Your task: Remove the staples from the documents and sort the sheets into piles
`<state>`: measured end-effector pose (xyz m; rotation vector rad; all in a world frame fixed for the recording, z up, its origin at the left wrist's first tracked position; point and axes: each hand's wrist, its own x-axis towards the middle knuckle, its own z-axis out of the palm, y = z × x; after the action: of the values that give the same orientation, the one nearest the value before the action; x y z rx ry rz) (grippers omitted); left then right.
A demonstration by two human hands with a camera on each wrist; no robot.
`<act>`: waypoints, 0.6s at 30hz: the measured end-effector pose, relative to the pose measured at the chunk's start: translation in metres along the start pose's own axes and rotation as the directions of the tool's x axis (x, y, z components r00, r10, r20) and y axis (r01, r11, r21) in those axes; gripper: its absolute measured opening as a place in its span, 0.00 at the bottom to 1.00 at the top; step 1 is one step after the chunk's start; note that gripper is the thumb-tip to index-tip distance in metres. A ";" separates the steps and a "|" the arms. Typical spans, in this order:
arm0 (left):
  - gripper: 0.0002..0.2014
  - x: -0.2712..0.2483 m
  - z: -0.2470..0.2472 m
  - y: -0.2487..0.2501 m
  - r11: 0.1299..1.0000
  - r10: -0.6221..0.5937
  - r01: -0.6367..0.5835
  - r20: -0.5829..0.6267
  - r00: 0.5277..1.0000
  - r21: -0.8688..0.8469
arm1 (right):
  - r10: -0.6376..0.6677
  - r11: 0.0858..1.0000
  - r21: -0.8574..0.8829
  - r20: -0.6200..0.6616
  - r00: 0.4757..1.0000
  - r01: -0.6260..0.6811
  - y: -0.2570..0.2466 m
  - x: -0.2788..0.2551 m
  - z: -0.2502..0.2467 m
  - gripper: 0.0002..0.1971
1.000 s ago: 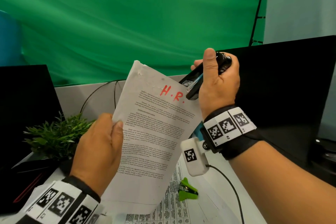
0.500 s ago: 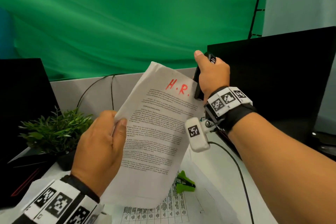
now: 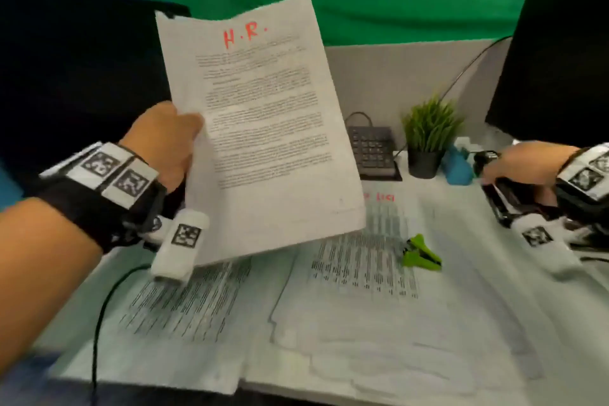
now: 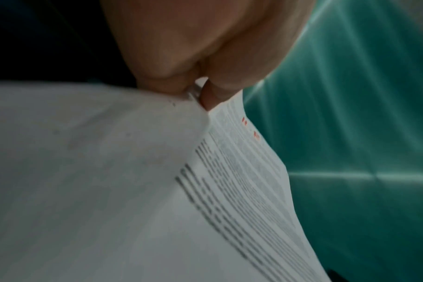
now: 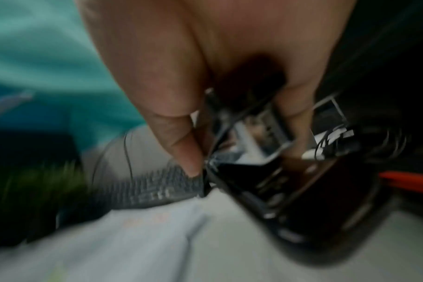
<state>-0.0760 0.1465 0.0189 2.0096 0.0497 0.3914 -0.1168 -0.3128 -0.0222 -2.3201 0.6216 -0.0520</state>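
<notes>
Left hand [image 3: 164, 145]: fingers [image 4: 215, 89] pinch the left edge of the H.R. document [image 3: 263, 128], held upright in the air at left, above the sheets [image 3: 362, 323] spread on the surface [image 3: 543, 306].
Right hand [image 3: 524, 163]: at far right, low by the surface, fingers [image 5: 181, 145] curled round a black stapler [image 3: 507, 199].
Slip risk: the one-edge pinch is thin; the pages could fan or drop onto the sheets and mix piles.
Tear risk: whether a staple remains cannot be told; pulling pages apart could rip a corner.
Remover [image 3: 420, 252]: green, pointed plastic, lying free on the sheets; easily nudged off.
Paper: thin, matte, bending under its own weight, red handwriting over blurred print.
Stapler: hard, glossy black with bright metal parts.
</notes>
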 end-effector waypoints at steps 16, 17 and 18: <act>0.24 -0.005 -0.013 -0.105 0.563 -0.273 0.048 0.132 0.953 0.825 | -0.501 0.631 -0.663 0.049 0.864 0.403 0.012 -0.017 0.060 0.26; 0.27 -0.011 -0.004 -0.093 0.503 -0.198 0.002 0.113 0.974 0.864 | -0.513 0.646 -0.587 0.141 0.847 0.488 0.005 -0.029 0.065 0.27; 0.27 -0.019 0.007 -0.080 0.483 -0.115 -0.065 0.137 0.984 0.873 | -0.479 0.644 -0.539 0.269 0.836 0.542 0.001 -0.041 0.073 0.31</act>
<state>-0.0806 0.1735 -0.0592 3.0843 0.2071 0.1468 -0.1383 -0.2481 -0.0705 -3.0358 -0.1443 0.0037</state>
